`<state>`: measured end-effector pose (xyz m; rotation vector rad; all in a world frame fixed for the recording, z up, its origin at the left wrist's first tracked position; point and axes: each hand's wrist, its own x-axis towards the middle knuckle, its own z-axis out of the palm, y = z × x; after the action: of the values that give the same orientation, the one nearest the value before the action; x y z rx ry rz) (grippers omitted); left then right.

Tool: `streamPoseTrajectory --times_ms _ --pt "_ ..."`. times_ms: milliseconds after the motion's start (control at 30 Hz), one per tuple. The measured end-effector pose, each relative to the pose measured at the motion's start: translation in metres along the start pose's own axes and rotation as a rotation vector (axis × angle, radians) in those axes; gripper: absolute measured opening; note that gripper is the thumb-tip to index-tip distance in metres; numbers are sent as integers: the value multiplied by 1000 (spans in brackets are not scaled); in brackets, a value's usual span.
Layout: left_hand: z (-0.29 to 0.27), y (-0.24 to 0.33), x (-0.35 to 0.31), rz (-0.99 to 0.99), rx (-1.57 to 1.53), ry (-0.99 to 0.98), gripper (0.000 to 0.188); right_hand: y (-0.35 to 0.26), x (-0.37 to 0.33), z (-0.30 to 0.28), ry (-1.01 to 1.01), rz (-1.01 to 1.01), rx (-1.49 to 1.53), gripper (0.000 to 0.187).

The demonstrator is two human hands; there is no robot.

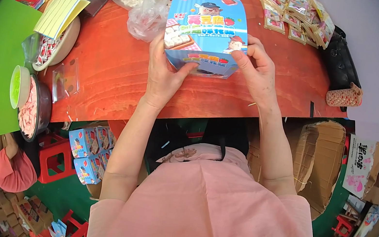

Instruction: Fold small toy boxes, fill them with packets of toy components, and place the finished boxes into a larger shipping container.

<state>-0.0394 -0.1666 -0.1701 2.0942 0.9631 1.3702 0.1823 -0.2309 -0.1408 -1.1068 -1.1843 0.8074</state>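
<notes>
- Nearest the camera is a pink shirt (205, 209), its wearer facing the red table (119, 93)
- Far left, a dark bowl (46, 108) of pink pieces sits at the edge, probably for easy reach
- The left hand (162, 77) presses its thumb to the box's lower front, fingers along its left side, seemingly steadying it
- The blue box (208, 25) is between both hands, printed top toward the camera; whether it touches the table I cannot tell
- The right hand (257, 72) clasps its right side, thumb at the near corner, apparently balancing the hold
- Right of it, small packets (295, 19) lie heaped at the back, perhaps to leave working room
</notes>
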Motion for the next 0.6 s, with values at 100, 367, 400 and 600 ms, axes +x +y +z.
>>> streamPoseTrajectory --times_ms 100,367,400,600 --pt "7 -7 -8 14 8 21 85 -4 -1 -2 -18 -4 1 19" --pt "16 -10 -17 28 -30 27 102 -7 9 -14 -109 77 -94 22" --pt "21 -5 -16 -17 -44 53 108 -3 8 -13 -82 57 -90 22" --pt "35 -15 -19 -76 -78 123 118 2 3 -9 -45 11 -72 22"
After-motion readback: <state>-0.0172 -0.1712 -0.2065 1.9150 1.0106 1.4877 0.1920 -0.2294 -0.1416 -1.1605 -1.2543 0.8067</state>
